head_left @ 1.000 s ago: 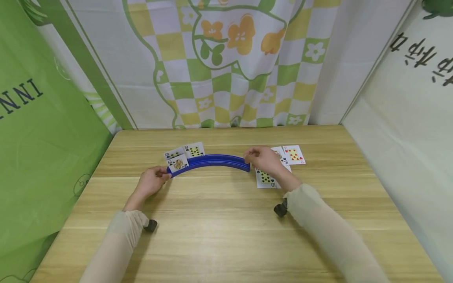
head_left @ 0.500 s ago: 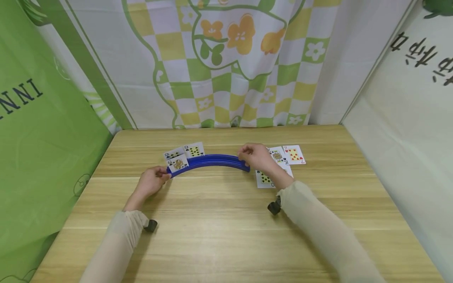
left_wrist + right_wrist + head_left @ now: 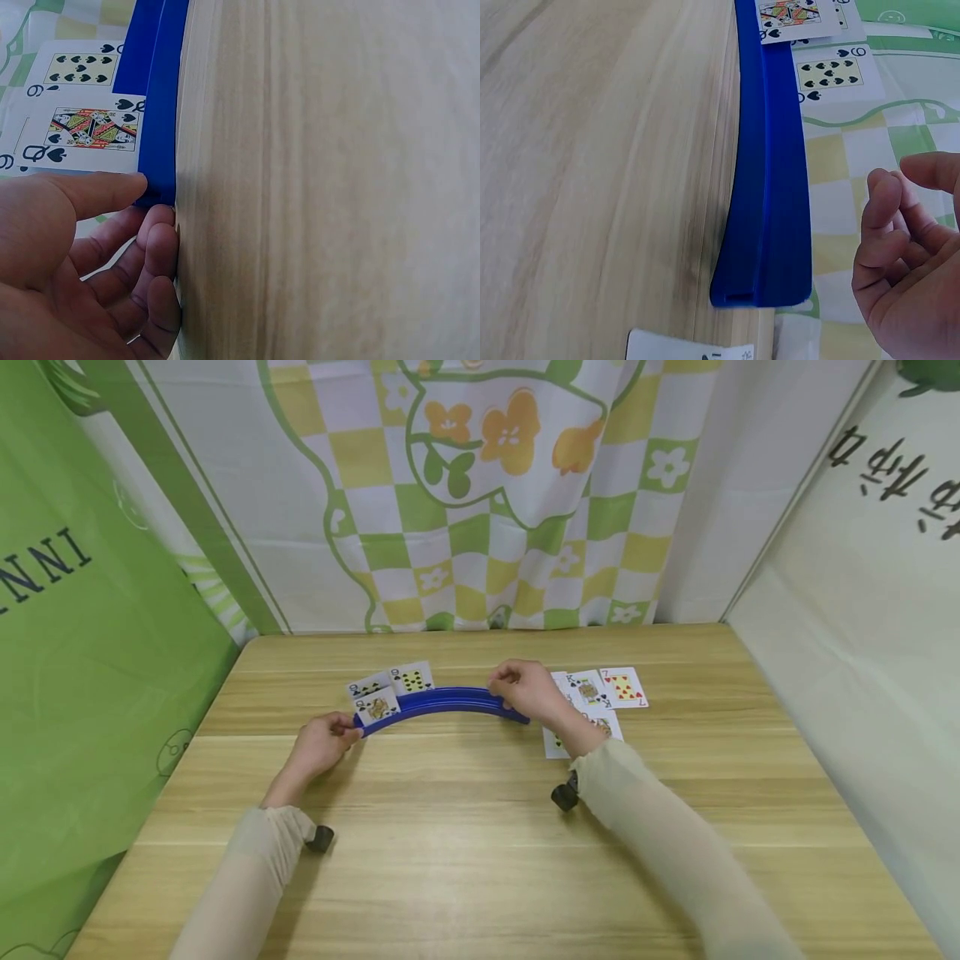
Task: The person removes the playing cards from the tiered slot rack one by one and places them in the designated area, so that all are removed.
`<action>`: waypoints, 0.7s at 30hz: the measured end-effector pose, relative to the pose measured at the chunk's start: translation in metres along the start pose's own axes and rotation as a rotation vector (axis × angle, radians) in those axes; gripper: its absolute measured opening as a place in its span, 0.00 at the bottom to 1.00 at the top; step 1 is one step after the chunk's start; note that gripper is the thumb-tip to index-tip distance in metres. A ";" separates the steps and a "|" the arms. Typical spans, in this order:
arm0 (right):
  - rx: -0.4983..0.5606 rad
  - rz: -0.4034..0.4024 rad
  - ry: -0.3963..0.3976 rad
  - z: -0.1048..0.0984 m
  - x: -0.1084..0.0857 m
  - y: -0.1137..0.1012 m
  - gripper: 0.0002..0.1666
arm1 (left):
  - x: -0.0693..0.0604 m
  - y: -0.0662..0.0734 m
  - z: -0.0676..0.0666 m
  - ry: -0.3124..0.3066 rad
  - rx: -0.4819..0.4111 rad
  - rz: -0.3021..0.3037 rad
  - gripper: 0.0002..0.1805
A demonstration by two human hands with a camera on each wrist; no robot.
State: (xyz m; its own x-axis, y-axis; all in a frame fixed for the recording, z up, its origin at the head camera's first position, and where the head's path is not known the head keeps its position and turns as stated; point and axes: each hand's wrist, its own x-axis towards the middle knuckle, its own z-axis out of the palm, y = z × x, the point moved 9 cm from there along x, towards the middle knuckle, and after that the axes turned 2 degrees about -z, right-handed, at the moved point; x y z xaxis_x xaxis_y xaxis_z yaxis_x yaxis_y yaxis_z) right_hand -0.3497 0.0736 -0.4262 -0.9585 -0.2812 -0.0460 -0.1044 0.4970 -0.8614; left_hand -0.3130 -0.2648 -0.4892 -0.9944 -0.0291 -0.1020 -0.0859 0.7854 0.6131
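A curved blue card holder [image 3: 450, 700] lies on the table, with a queen of spades [image 3: 377, 707] standing in its left end. Behind that end are two more spade cards, one of them a nine [image 3: 412, 678]. My left hand [image 3: 318, 750] grips the left tip of the holder; in the left wrist view the thumb of this hand [image 3: 37, 225] presses on the blue end [image 3: 159, 150] beside the queen [image 3: 94, 129]. Over the holder's right part hovers my right hand [image 3: 532, 695], loosely curled and empty; the right wrist view shows this hand [image 3: 907, 277] apart from the holder [image 3: 784, 187].
Right of the holder several cards lie face up on the wooden table [image 3: 450, 827], among them a king [image 3: 588, 690] and a seven of hearts [image 3: 623, 688]; the right forearm passes in front of some. A patterned curtain [image 3: 480, 552] hangs behind the table.
My right hand has moved left along the holder from its right end, uncovering more of the king and the cards near it. My left hand and the holder have stayed in place.
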 end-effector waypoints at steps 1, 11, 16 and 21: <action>-0.002 -0.005 0.000 0.001 0.001 -0.001 0.15 | 0.000 0.000 0.000 -0.001 -0.002 0.003 0.15; 0.029 -0.008 0.001 0.008 0.005 -0.009 0.14 | 0.002 0.001 -0.001 -0.002 -0.006 0.009 0.15; 0.047 -0.005 0.012 0.012 0.009 -0.010 0.12 | 0.003 -0.001 -0.001 -0.007 -0.006 0.006 0.15; 0.038 -0.017 0.016 0.016 0.012 -0.014 0.12 | 0.001 -0.003 0.000 -0.015 -0.005 -0.003 0.15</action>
State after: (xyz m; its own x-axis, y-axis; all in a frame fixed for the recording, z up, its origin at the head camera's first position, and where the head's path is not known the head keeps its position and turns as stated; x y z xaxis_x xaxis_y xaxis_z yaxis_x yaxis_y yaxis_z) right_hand -0.3553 0.0499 -0.4232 -0.9609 -0.2760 -0.0228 -0.1113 0.4605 -0.8807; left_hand -0.3138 -0.2667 -0.4913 -0.9930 -0.0226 -0.1158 -0.0897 0.7820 0.6168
